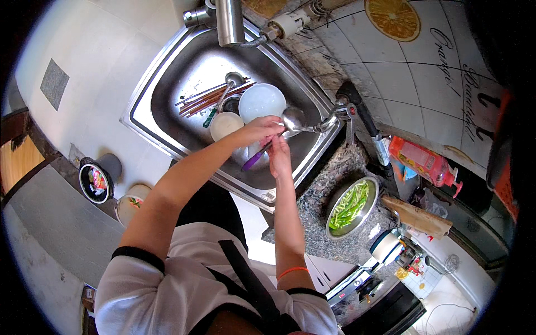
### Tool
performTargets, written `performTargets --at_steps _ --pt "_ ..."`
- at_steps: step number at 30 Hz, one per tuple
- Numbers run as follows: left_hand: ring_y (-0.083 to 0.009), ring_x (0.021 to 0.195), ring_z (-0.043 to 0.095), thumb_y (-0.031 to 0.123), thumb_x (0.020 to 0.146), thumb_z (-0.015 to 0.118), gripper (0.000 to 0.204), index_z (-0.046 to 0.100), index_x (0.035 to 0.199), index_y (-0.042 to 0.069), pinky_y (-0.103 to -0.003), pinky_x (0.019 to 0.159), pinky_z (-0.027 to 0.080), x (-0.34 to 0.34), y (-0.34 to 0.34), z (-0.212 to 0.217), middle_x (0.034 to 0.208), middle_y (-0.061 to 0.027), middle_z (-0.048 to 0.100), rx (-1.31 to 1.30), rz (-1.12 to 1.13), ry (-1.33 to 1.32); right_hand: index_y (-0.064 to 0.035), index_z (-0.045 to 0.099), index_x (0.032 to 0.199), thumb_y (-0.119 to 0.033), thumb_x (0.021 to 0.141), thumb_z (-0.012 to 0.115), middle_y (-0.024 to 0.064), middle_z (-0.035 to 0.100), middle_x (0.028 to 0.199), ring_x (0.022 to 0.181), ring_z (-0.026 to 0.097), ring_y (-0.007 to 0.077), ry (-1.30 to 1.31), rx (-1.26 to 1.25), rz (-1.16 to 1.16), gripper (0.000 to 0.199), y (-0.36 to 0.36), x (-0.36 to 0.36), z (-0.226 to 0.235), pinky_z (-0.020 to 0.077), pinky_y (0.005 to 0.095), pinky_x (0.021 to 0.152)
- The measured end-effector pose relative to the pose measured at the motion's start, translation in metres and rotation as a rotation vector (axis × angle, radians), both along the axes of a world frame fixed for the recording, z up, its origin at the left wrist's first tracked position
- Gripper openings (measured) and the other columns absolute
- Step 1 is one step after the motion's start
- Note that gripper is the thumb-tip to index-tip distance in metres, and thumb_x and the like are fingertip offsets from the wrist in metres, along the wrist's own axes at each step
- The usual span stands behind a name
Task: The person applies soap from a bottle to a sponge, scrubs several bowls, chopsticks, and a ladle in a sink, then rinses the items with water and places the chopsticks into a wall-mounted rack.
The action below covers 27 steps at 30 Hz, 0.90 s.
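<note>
Over the right side of the steel sink [167, 120], both hands close on a metal ladle with a purple handle [256, 158]. My left hand [263, 129] grips it near the round bowl, and my right hand [280, 157] pinches it just below. The ladle's bowl lies beside the tap spout [321, 127]. Left of the hands are a white bowl [262, 101] and a smaller cream bowl [225, 126]. Brown chopsticks [200, 103], another metal ladle [234, 79] and a green-handled utensil [209, 118] lie behind them in the sink.
A steel bowl of cut green vegetables [350, 207] stands on the granite counter [316, 209] at right. Beyond it are a red pump bottle [422, 162] and a wooden board [419, 216]. A dark bin [96, 183] and a pale bucket [132, 204] stand at left.
</note>
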State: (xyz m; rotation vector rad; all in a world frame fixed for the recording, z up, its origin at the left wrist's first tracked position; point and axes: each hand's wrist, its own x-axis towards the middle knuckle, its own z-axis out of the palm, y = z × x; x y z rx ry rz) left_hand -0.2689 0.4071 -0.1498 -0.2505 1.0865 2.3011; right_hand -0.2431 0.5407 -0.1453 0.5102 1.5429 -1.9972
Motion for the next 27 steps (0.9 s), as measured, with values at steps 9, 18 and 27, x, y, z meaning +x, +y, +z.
performTargets --at_steps 9,18,27 --pt "-0.0120 0.064 0.054 0.016 0.073 0.057 0.019 0.052 0.080 -0.001 -0.025 0.057 0.043 -0.013 0.027 -0.016 0.069 -0.0092 0.058 -0.678 -0.024 0.188 -0.0022 0.042 0.113 -0.023 0.082 0.044 0.0218 0.042 0.112 0.104 0.040 0.0311 0.796 1.187 0.110 0.038 0.005 -0.013 0.031 0.0295 0.0360 0.088" --pt "-0.0173 0.050 0.050 0.018 0.063 0.063 0.022 0.055 0.068 -0.002 -0.029 0.051 0.040 0.004 0.010 0.015 0.058 -0.0138 0.053 -0.782 -0.157 0.529 -0.0035 0.055 0.080 -0.026 0.083 0.046 0.0028 0.052 0.063 0.052 0.046 0.0123 -0.082 0.302 -0.113 0.025 0.019 -0.077 -0.030 0.0382 0.0269 0.045" --pt "-0.0256 0.042 0.047 0.036 0.067 0.059 0.041 0.052 0.054 -0.002 -0.034 0.044 0.037 -0.020 0.018 0.011 0.048 -0.0164 0.048 -0.859 0.031 0.387 -0.0038 0.047 0.092 -0.029 0.087 0.033 0.0086 0.055 0.090 0.081 0.054 0.0213 -0.276 -0.503 -0.685 0.029 0.018 -0.045 -0.021 0.0454 0.0356 0.073"
